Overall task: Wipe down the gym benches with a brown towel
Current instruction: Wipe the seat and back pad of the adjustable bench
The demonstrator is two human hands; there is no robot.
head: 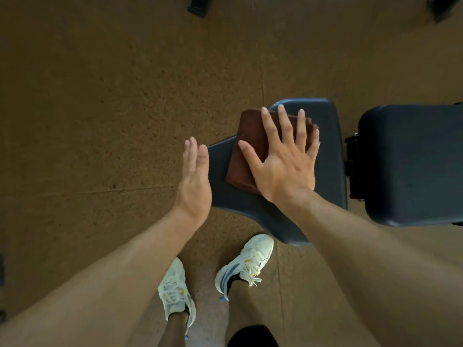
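A folded brown towel point(246, 151) lies on the dark blue seat pad point(328, 136) of a gym bench, right of centre. My right hand point(285, 159) lies flat on the towel with its fingers spread, pressing it onto the pad and covering its right half. My left hand point(195, 181) hovers edge-on just left of the pad's narrow end, fingers straight and together, holding nothing. The bench's second pad point(411, 164) continues to the right past a black hinge point(352, 166).
Brown speckled rubber floor point(100, 108) surrounds the bench. My two feet in white trainers point(240, 266) stand just in front of the seat pad. Dark equipment bases sit at the top edge point(199, 6) and the top right corner.
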